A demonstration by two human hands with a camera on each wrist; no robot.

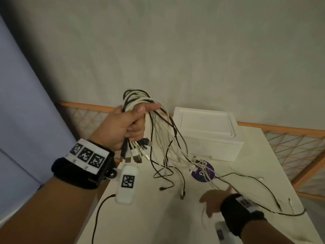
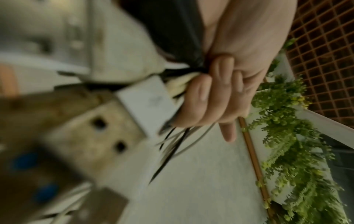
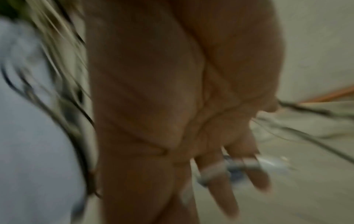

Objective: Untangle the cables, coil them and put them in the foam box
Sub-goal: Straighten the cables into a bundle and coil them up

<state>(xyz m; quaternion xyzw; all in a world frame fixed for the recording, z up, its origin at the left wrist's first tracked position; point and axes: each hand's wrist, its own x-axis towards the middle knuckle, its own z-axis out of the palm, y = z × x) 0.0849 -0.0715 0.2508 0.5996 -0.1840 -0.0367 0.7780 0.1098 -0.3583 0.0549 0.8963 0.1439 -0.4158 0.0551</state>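
My left hand (image 1: 131,124) is raised above the table's left side and grips a bundle of white and black cables (image 1: 163,131). Their plugs (image 1: 135,154) hang below the fist, and the loose ends trail down onto the table. In the left wrist view the fingers (image 2: 203,100) curl round the bundle, with the index finger straight. My right hand (image 1: 213,199) hovers low over the table with straight, spread fingers (image 3: 224,197) among loose strands; it holds nothing. The white foam box (image 1: 209,134) stands at the back of the table with its lid on.
A round purple disc (image 1: 202,171) lies under the trailing cables in front of the box. A black cable (image 1: 263,191) runs toward the table's right edge. An orange lattice railing (image 1: 290,143) borders the table (image 1: 149,217) behind and to the right.
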